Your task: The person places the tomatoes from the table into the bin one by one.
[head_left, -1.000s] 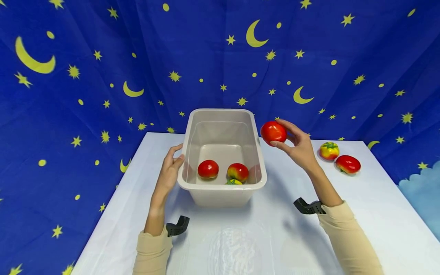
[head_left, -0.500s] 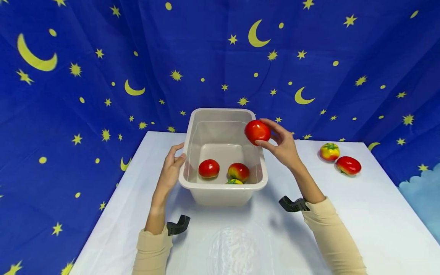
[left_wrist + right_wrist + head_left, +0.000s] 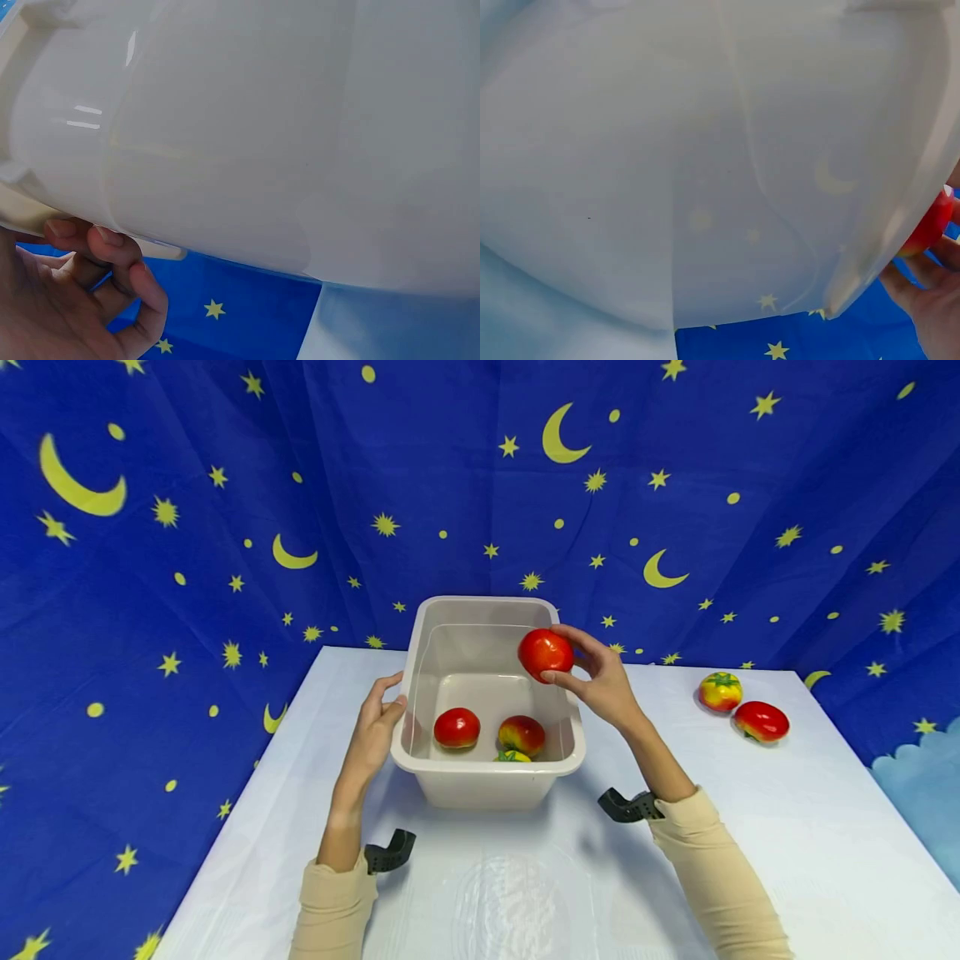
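In the head view my right hand [image 3: 603,681] pinches a glossy red tomato [image 3: 546,655] between thumb and fingers, over the right side of a light grey plastic bin [image 3: 487,787]. The right wrist view shows part of this tomato [image 3: 928,226] past the bin's rim, partly hidden by it. My left hand [image 3: 369,727] holds the bin's left rim, and its curled fingers [image 3: 152,300] show under the edge in the left wrist view. Inside lie a red tomato [image 3: 457,727], a red-yellow one [image 3: 521,735] and a yellow-green piece [image 3: 513,757] mostly hidden by the front wall.
Right of the bin, a yellow-red tomato [image 3: 720,692] with a green top and a red one [image 3: 761,722] lie on the white table [image 3: 675,893]. A blue curtain [image 3: 465,477] with yellow moons and stars hangs behind the table and on its left.
My right hand has carried the tomato leftward, from outside the bin's right rim to over its opening, and slightly lower at the end. The left hand stays at the rim.
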